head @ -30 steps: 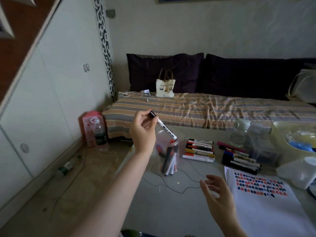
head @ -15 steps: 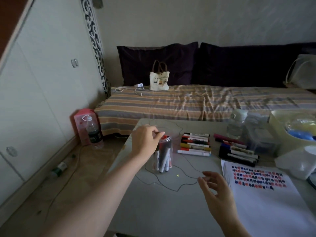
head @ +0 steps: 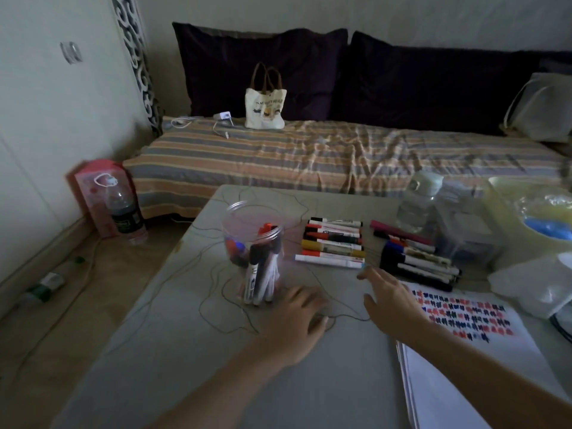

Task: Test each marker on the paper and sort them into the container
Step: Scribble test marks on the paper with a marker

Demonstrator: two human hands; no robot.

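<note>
**Both hands empty over the worktop, markers waiting**

Far to the left of the fingers, on the floor, a dark water bottle (head: 125,212) stands against a pink carton (head: 89,193). Nearer in, the clear container (head: 252,243) stands upright on the grey worktop (head: 173,351), just beyond and slightly left of the left hand (head: 298,317). Several capped markers lean inside it, red and dark caps showing near its rim. The left hand is low over the worktop, its fingers (head: 312,300) loose and released, grasping nothing; motion blur hides whether they touch the surface.

Beyond the gap between the two hands lies a row of markers (head: 332,243), side by side, with black, red, yellow and orange caps. The right hand (head: 388,297) reaches forward with fingers (head: 366,274) spread and released, empty, its tips just short of the nearest white marker in that row. Just beyond and right of these fingers sits a second pile of dark-capped markers (head: 418,261). Right of the right hand, the paper (head: 483,351) lies flat, covered in rows of red, blue and black test marks; the wrist overlaps its left edge.
</note>
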